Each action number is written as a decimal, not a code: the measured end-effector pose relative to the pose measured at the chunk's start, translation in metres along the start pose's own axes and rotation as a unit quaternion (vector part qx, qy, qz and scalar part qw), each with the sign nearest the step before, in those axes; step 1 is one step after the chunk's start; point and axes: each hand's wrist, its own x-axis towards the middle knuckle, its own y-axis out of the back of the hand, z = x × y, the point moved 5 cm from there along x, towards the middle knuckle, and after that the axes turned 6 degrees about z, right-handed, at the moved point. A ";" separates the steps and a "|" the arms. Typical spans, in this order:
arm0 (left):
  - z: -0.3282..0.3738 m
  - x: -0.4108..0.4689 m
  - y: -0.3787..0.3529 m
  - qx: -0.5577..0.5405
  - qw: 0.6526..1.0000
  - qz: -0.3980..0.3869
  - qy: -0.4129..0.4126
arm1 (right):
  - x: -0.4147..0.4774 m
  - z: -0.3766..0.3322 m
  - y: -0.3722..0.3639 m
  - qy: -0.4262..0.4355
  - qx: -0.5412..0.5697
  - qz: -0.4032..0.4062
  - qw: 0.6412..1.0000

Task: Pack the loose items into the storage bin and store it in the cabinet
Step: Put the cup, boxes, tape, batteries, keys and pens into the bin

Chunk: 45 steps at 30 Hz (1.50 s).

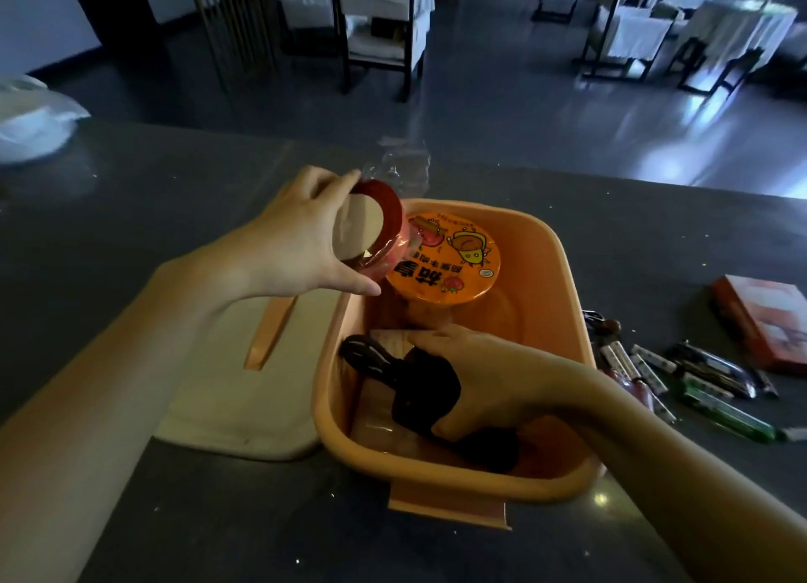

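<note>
An orange storage bin (563, 276) stands on the dark counter in front of me. Inside, at its far end, sits an orange instant-noodle cup (454, 263). My left hand (288, 250) grips a red-lidded jar (375, 228), tilted over the bin's far left corner and touching the noodle cup. My right hand (480, 377) reaches into the bin's near half and holds a black object (419, 386), which lies on a flat package at the bottom. The bin's cream lid (244, 390) with an orange latch lies flat to the left of the bin.
Several small wrapped packets and tubes (698, 386) lie on the counter right of the bin, with a red box (764, 320) beyond them. Crumpled clear plastic (401, 167) lies behind the bin. A white bag (30, 119) sits far left. Tables and chairs fill the room beyond the counter.
</note>
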 end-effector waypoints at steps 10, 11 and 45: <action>0.012 0.008 -0.004 0.006 1.000 0.008 -0.006 | 0.008 0.004 0.006 -0.057 -0.012 0.097 0.994; 0.013 0.008 -0.004 0.008 1.000 0.011 -0.006 | 0.008 0.008 0.011 -0.087 0.005 0.124 0.988; 0.028 0.017 -0.024 0.008 1.000 -0.008 -0.024 | -0.054 0.021 0.039 -0.135 0.091 0.246 0.955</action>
